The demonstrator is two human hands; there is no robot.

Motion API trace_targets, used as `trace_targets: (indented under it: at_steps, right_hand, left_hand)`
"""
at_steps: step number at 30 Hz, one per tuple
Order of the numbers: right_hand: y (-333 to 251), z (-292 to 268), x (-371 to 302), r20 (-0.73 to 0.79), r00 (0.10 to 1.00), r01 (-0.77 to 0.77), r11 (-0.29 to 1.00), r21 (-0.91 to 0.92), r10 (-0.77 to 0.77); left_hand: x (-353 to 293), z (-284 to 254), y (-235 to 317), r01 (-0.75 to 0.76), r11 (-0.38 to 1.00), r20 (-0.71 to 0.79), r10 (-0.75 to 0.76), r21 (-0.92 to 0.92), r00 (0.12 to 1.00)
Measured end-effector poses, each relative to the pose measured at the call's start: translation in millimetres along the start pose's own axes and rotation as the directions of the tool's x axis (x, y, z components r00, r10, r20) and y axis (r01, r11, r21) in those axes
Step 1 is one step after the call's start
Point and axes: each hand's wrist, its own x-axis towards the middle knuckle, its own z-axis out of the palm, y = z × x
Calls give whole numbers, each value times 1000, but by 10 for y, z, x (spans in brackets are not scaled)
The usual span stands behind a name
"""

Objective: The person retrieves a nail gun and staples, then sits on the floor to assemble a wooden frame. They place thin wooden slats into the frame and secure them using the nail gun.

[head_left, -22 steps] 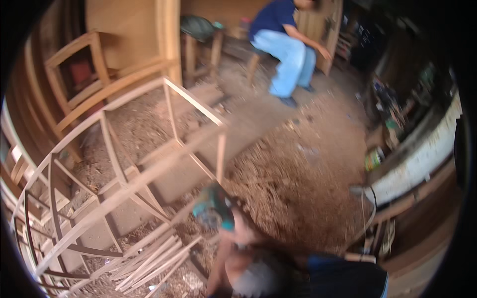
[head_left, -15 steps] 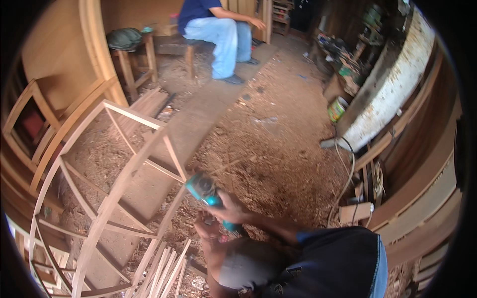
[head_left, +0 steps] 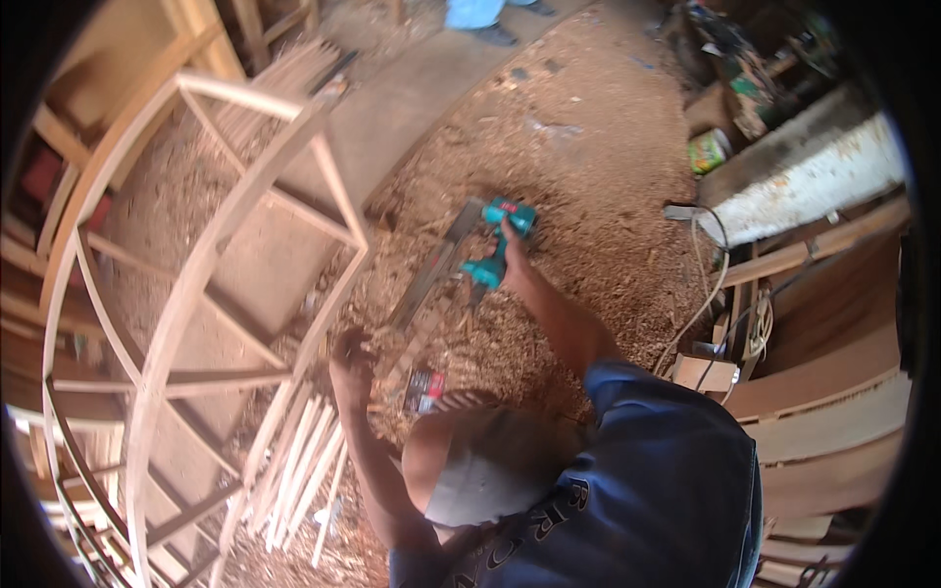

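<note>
Person's bare right hand (head_left: 514, 263) is curled tight, arm (head_left: 567, 318) reaching out; bare left hand (head_left: 353, 361) well apart, kinda blurry.

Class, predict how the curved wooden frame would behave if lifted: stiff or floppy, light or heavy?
The curved wooden frame would probably be stiff, since crosspieces join its rails. It looks light for its size, being mostly open gaps.

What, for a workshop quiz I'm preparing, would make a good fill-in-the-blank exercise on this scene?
The right hand holds a power tool coloured ____.
The left hand is near a curved frame made of ____.
The thin strips lie nearer the ____ hand.

Missing words: teal; wood; left.
</note>
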Motion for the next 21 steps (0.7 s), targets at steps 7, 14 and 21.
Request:
trace_targets:
  at_steps: [7,14,21]
  right_hand:
    - [45,29,615,-40,998,-50,948,-314,39]
    - [-515,-193,-519,406,914,379,-358,-853,-1]
    - [-475,995,-2688,189,816,522,-553,-650,547]
  left_hand:
    - [-101,-155,51,105,985,-1,-106,-133,994]
    - [-780,-292,173,-136,780,-273,-47,-611,961]
    - [-2667,-157,1742,280,502,-188,-693,-818,696]
